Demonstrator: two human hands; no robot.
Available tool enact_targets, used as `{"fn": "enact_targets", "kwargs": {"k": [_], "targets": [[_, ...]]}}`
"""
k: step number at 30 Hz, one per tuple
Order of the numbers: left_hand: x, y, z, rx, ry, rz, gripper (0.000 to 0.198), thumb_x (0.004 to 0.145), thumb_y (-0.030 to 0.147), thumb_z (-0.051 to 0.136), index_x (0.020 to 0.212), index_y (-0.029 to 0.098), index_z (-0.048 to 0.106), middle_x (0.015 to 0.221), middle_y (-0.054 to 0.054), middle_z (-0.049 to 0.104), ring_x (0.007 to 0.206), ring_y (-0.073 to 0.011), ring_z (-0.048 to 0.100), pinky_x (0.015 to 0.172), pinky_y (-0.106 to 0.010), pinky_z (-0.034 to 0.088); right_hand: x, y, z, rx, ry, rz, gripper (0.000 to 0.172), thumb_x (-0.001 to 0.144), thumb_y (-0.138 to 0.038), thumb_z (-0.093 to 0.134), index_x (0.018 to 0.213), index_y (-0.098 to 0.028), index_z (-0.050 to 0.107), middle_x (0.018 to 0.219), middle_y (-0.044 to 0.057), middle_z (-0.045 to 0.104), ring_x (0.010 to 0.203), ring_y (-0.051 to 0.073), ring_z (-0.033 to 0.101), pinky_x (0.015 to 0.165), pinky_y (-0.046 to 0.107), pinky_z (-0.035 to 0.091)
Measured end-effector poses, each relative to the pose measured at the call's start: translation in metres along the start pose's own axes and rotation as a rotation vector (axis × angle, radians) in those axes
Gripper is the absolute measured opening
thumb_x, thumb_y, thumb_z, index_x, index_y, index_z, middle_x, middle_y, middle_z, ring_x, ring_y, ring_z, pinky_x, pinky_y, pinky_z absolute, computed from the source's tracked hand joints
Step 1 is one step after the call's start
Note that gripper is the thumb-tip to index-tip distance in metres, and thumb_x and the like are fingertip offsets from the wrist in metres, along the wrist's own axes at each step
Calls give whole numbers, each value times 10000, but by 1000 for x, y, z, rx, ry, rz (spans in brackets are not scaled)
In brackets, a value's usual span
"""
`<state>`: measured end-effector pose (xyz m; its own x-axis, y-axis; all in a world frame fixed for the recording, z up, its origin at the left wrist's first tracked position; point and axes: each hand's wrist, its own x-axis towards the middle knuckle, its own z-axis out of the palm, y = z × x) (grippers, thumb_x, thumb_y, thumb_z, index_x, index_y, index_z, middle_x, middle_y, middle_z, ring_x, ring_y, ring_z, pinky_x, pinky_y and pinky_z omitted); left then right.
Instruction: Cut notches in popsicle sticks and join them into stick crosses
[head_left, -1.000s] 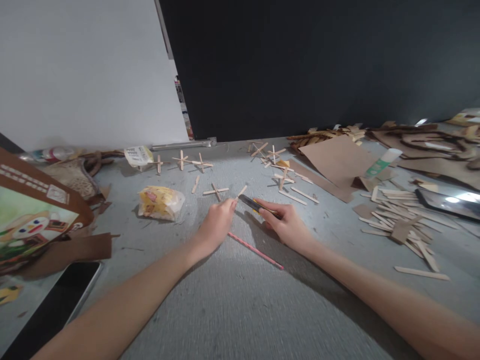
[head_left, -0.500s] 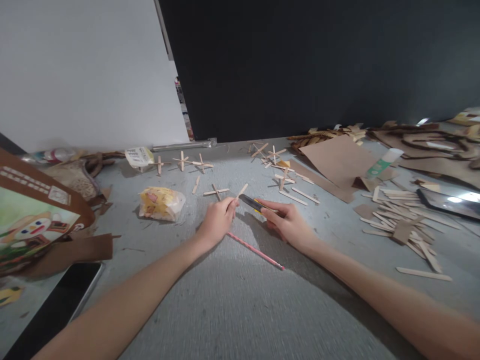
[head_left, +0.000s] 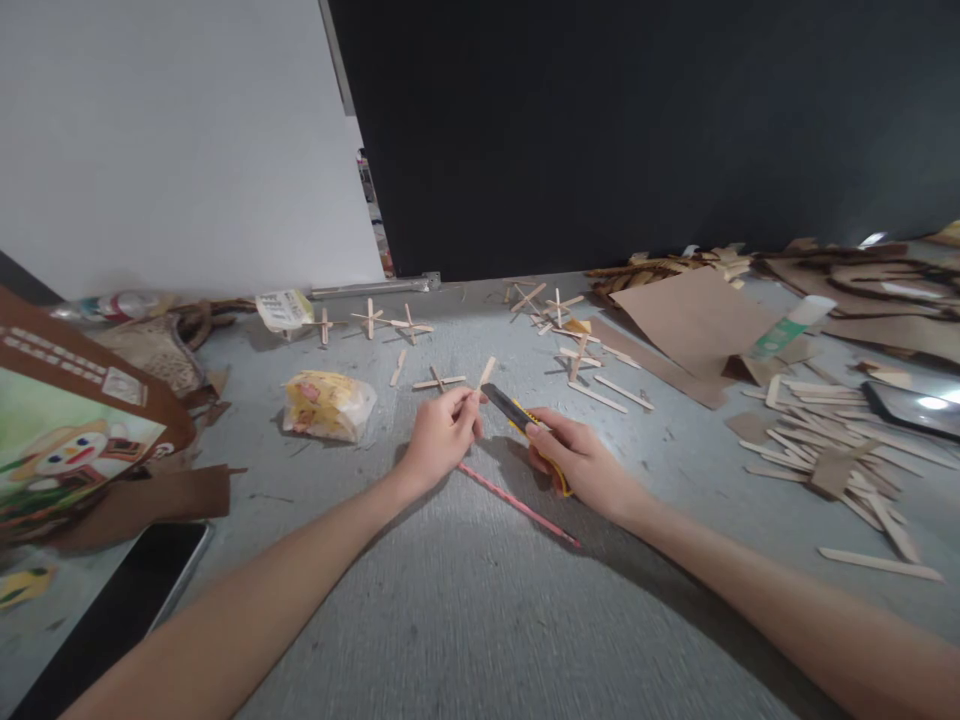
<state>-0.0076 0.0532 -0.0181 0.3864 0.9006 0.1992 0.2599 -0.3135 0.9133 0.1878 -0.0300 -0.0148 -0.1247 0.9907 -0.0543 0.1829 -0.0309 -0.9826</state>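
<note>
Black-and-yellow cutter [head_left: 510, 407], gripped in the right hand [head_left: 574, 457], has swung towards eleven o'clock; the left hand [head_left: 441, 437] pinches a wooden stick [head_left: 488, 370].

The cutter [head_left: 517, 411] is black and yellow, the patterned pencil [head_left: 517, 503] pink

Grey work surface [head_left: 465, 630], faintly streaked, matt. Upright behind its far edge: one plain pale panel [head_left: 165, 140], left; one wide black panel [head_left: 637, 130], right; between them a narrow gap [head_left: 377, 222] with blurred contents. Metal bar [head_left: 367, 288] along the far edge, left of centre; lighting subdued.
</note>
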Motion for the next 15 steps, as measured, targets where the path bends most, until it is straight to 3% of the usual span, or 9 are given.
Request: {"fn": "enact_targets", "kwargs": {"k": [5,15], "targets": [[0,3,-1,-114,-34,-3,398,1017,568,534,877,199,585,637,13,626,424,-78,455,441,-230,340,-3,1,3,19,-56,-13,402,987,-639,541,1041,-240,538,679,-72,530,520,116,533,493,235,456],[-1,7,1,-309,-70,-42,446,972,640,612,928,198,580,583,43,555,439,-81,401,435,-236,288,-2,4,4,-51,-59,-49,374,1015,-625,498,1003,-251,500,692,-65,532,544,126,546,518,252,459]]}}
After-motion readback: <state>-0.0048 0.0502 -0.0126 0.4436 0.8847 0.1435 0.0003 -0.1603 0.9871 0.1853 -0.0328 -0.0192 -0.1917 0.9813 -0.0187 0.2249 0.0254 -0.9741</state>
